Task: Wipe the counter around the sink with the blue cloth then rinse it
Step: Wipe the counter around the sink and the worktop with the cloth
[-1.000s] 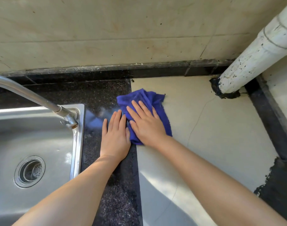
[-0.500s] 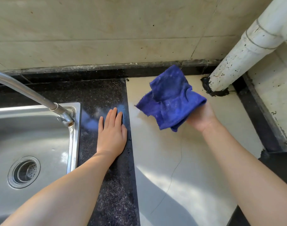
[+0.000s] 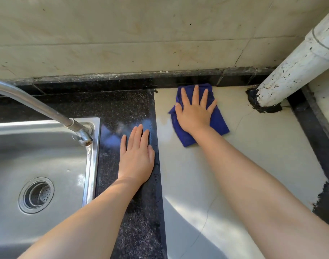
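Spread flat, the right hand [image 3: 194,113] is pressed on the blue cloth [image 3: 218,120], which lies on the pale counter [image 3: 253,156] by the back wall. Fingers together, the left hand [image 3: 136,156] is laid flat on the dark counter [image 3: 122,109] beside the sink [image 3: 93,156].

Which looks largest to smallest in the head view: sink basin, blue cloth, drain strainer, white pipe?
1. Sink basin, though cut off by the frame.
2. White pipe, also cut off.
3. Blue cloth, partly hidden under the right hand.
4. Drain strainer.
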